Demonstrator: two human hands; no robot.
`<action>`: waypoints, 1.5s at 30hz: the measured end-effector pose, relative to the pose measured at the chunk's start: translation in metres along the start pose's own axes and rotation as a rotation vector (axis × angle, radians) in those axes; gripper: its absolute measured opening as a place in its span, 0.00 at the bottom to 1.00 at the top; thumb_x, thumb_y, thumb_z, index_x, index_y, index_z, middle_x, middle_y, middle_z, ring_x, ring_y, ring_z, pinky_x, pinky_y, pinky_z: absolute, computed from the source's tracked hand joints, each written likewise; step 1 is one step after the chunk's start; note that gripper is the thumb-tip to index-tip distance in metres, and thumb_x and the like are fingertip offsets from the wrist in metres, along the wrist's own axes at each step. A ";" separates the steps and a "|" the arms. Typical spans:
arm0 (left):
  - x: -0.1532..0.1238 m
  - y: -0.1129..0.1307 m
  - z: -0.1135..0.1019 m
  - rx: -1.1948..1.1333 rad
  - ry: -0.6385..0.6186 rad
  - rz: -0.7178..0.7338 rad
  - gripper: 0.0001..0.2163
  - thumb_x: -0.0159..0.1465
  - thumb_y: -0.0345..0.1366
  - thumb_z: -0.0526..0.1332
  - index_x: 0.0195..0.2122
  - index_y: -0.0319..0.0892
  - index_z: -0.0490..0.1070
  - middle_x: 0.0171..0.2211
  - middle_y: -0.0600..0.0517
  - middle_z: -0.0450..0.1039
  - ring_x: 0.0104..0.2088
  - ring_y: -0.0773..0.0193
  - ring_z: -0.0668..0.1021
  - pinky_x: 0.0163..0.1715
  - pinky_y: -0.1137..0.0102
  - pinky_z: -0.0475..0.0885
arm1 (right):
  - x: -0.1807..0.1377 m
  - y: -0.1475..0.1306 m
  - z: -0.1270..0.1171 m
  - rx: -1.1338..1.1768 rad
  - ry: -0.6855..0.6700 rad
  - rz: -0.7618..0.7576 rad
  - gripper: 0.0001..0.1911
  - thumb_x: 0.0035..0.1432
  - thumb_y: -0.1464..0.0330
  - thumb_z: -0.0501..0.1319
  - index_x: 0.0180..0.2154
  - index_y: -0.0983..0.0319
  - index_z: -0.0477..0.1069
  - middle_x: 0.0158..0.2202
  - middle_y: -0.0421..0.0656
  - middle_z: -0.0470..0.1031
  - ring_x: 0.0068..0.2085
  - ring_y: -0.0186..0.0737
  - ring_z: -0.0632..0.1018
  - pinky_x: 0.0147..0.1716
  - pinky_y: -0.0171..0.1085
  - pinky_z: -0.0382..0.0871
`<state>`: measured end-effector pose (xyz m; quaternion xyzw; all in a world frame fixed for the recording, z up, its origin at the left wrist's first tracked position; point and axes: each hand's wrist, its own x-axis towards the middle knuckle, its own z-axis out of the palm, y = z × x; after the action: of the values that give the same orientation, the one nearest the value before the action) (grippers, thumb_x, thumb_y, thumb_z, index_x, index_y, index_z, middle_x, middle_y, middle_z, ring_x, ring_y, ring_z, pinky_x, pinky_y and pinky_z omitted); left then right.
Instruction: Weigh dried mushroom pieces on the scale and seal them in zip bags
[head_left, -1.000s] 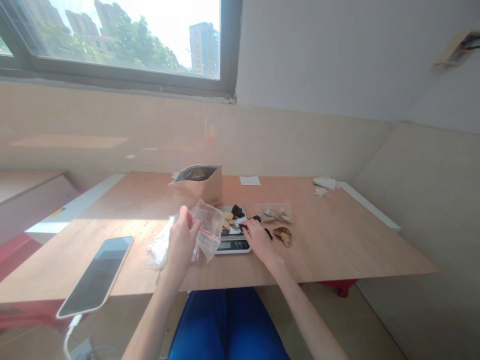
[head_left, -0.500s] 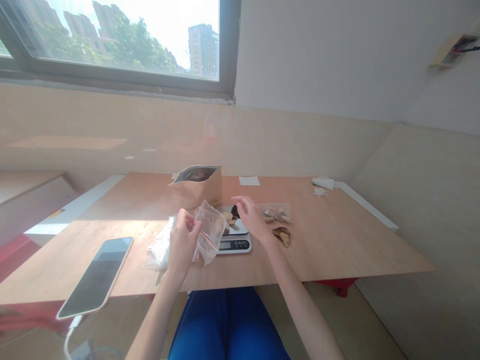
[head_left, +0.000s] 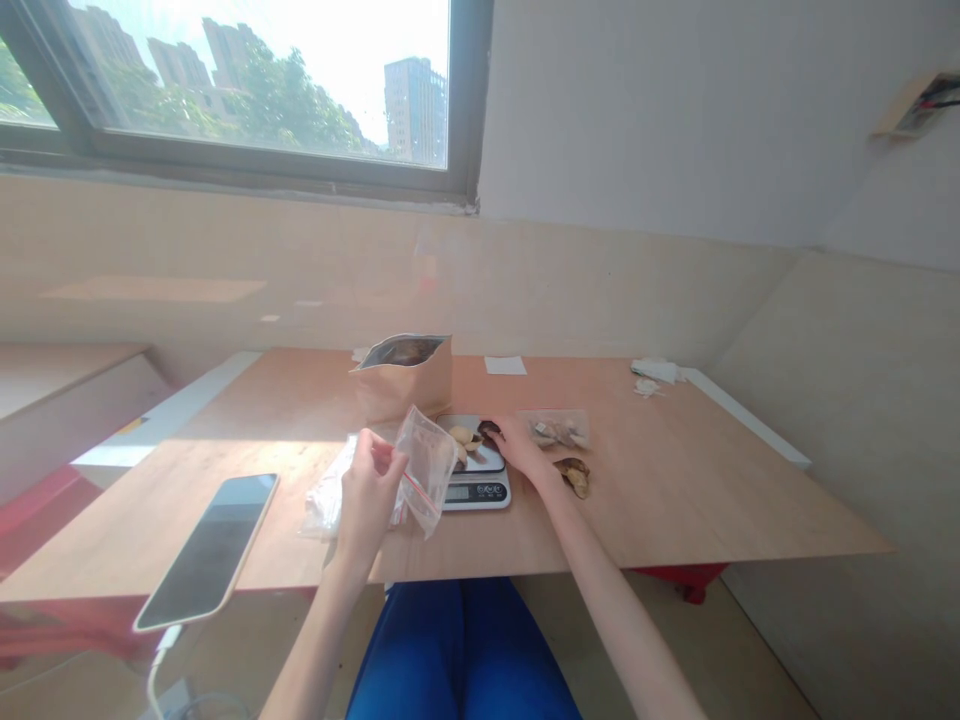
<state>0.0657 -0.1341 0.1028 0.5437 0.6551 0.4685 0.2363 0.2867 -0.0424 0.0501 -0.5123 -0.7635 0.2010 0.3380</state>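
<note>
My left hand [head_left: 373,472] pinches the edge of a clear zip-lock bag [head_left: 429,465] with a red seal line. The bag hangs slack beside a white kitchen scale [head_left: 480,495]. On the scale's plate lie several pale dried slices [head_left: 463,438], which look like dried mushroom. My right hand [head_left: 516,440] is over the plate's right side, its fingers closed on a dark dried piece [head_left: 489,429]. A brown, curled dried piece [head_left: 576,476] lies on the table by my right wrist. The scale's digits are too faint to read.
An opened brown paper pouch [head_left: 405,385] stands behind the scale. A filled clear packet [head_left: 556,430] lies to the right. Left are a stack of clear bags [head_left: 328,495] and a phone [head_left: 214,550] with a cable, over the front edge. Papers [head_left: 506,365] lie at the back.
My right hand has lowered onto the scale's plate and its fingers have closed on the dark piece. My left hand still holds the bag. The whole view has shifted slightly.
</note>
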 end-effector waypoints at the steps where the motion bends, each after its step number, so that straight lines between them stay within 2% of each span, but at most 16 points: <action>1: 0.000 -0.001 0.001 -0.003 0.002 -0.002 0.08 0.56 0.40 0.56 0.27 0.45 0.57 0.24 0.57 0.66 0.24 0.65 0.70 0.26 0.72 0.62 | -0.001 -0.004 -0.002 0.023 0.037 0.019 0.11 0.56 0.76 0.55 0.40 0.64 0.72 0.41 0.49 0.76 0.43 0.40 0.76 0.47 0.43 0.67; 3: -0.001 -0.002 0.003 -0.002 0.006 0.001 0.08 0.55 0.41 0.56 0.27 0.45 0.57 0.24 0.56 0.67 0.24 0.64 0.71 0.26 0.71 0.63 | -0.004 -0.018 -0.009 0.164 0.132 0.060 0.10 0.58 0.72 0.55 0.42 0.64 0.70 0.42 0.49 0.76 0.42 0.39 0.76 0.45 0.42 0.69; 5: -0.002 -0.002 0.007 0.002 0.007 0.006 0.07 0.55 0.40 0.55 0.27 0.45 0.57 0.24 0.56 0.66 0.25 0.64 0.71 0.27 0.71 0.63 | -0.006 -0.040 -0.016 0.414 0.206 0.077 0.11 0.58 0.69 0.56 0.43 0.64 0.69 0.42 0.48 0.75 0.41 0.37 0.77 0.43 0.39 0.71; 7: -0.003 -0.001 0.010 -0.001 0.001 0.006 0.06 0.55 0.39 0.55 0.27 0.45 0.57 0.23 0.57 0.65 0.24 0.65 0.71 0.27 0.71 0.63 | -0.009 -0.066 -0.025 0.601 0.171 0.050 0.13 0.57 0.66 0.58 0.44 0.64 0.68 0.42 0.47 0.75 0.40 0.36 0.77 0.40 0.36 0.72; 9: -0.003 -0.001 0.012 -0.012 -0.010 0.001 0.06 0.55 0.38 0.55 0.27 0.45 0.57 0.22 0.58 0.65 0.24 0.65 0.71 0.26 0.72 0.63 | -0.012 -0.090 -0.034 0.638 0.102 0.017 0.14 0.57 0.66 0.58 0.45 0.63 0.68 0.41 0.46 0.75 0.39 0.35 0.77 0.37 0.34 0.72; 12: -0.001 -0.006 0.011 -0.029 -0.017 -0.027 0.06 0.54 0.39 0.56 0.27 0.44 0.58 0.23 0.57 0.67 0.26 0.64 0.72 0.27 0.71 0.63 | -0.016 -0.111 -0.041 0.515 -0.060 -0.019 0.15 0.55 0.65 0.60 0.46 0.61 0.69 0.41 0.43 0.75 0.36 0.33 0.76 0.34 0.33 0.72; 14: 0.002 -0.010 0.009 -0.044 -0.014 -0.054 0.07 0.54 0.40 0.56 0.28 0.44 0.59 0.24 0.56 0.67 0.26 0.63 0.72 0.28 0.70 0.64 | -0.015 -0.111 -0.040 0.483 -0.123 -0.028 0.16 0.56 0.64 0.59 0.47 0.60 0.68 0.43 0.43 0.75 0.34 0.32 0.76 0.32 0.32 0.71; 18: 0.005 -0.017 0.004 -0.165 -0.023 -0.113 0.07 0.52 0.39 0.56 0.27 0.43 0.58 0.21 0.57 0.63 0.23 0.66 0.68 0.25 0.71 0.62 | -0.010 -0.083 -0.025 0.440 -0.017 -0.012 0.13 0.61 0.65 0.52 0.46 0.61 0.68 0.46 0.45 0.73 0.40 0.34 0.76 0.38 0.35 0.71; 20: 0.004 -0.018 0.003 -0.243 -0.032 -0.148 0.06 0.52 0.38 0.55 0.27 0.43 0.58 0.19 0.58 0.61 0.21 0.67 0.66 0.23 0.72 0.61 | -0.008 -0.067 -0.013 0.258 0.026 -0.040 0.13 0.61 0.68 0.52 0.46 0.62 0.68 0.47 0.46 0.72 0.46 0.37 0.73 0.46 0.40 0.68; 23: 0.001 -0.017 0.002 -0.311 -0.027 -0.211 0.06 0.52 0.38 0.55 0.27 0.43 0.59 0.18 0.59 0.60 0.20 0.69 0.65 0.21 0.74 0.60 | -0.012 -0.051 0.003 -0.059 -0.052 -0.096 0.16 0.58 0.68 0.57 0.49 0.61 0.68 0.53 0.50 0.66 0.56 0.46 0.66 0.54 0.50 0.59; 27: -0.001 -0.020 0.004 -0.457 0.002 -0.280 0.08 0.51 0.38 0.57 0.28 0.43 0.59 0.19 0.60 0.61 0.20 0.71 0.66 0.22 0.75 0.64 | -0.021 -0.053 0.020 -0.378 -0.119 -0.139 0.20 0.53 0.67 0.64 0.49 0.60 0.67 0.57 0.54 0.60 0.59 0.55 0.61 0.54 0.57 0.56; 32: -0.002 -0.023 0.007 -0.540 -0.011 -0.277 0.09 0.52 0.37 0.58 0.28 0.43 0.57 0.17 0.61 0.61 0.18 0.72 0.67 0.21 0.76 0.65 | -0.034 -0.063 0.028 -0.538 -0.050 -0.204 0.20 0.51 0.71 0.66 0.47 0.64 0.67 0.50 0.55 0.66 0.52 0.54 0.68 0.48 0.52 0.64; 35: -0.002 -0.022 0.008 -0.547 -0.028 -0.249 0.09 0.52 0.38 0.58 0.29 0.43 0.57 0.16 0.62 0.61 0.17 0.72 0.66 0.20 0.76 0.64 | -0.040 -0.060 0.027 -0.393 0.006 -0.202 0.20 0.52 0.72 0.64 0.48 0.64 0.66 0.48 0.53 0.67 0.49 0.51 0.70 0.46 0.50 0.66; 40: -0.001 -0.022 0.014 -0.488 -0.047 -0.227 0.09 0.53 0.38 0.58 0.30 0.44 0.57 0.16 0.61 0.63 0.18 0.70 0.68 0.20 0.74 0.64 | -0.039 -0.070 0.011 0.131 0.217 -0.059 0.20 0.57 0.69 0.58 0.52 0.60 0.61 0.46 0.48 0.67 0.40 0.39 0.73 0.39 0.40 0.71; 42: -0.002 -0.020 0.017 -0.458 -0.060 -0.233 0.08 0.53 0.37 0.56 0.30 0.44 0.56 0.16 0.61 0.62 0.17 0.69 0.67 0.18 0.74 0.62 | -0.035 -0.084 -0.001 0.246 0.186 -0.076 0.21 0.57 0.68 0.57 0.54 0.60 0.61 0.47 0.46 0.67 0.37 0.36 0.73 0.36 0.37 0.71; 45: -0.005 -0.014 0.020 -0.416 -0.092 -0.237 0.07 0.53 0.37 0.55 0.29 0.44 0.56 0.15 0.61 0.62 0.16 0.68 0.67 0.17 0.74 0.60 | -0.027 -0.106 -0.015 0.253 0.039 -0.160 0.23 0.56 0.69 0.58 0.54 0.60 0.61 0.46 0.45 0.67 0.36 0.34 0.72 0.37 0.35 0.71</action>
<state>0.0766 -0.1312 0.0811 0.4235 0.5923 0.5370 0.4261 0.2360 -0.1098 0.1207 -0.4069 -0.7637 0.2583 0.4296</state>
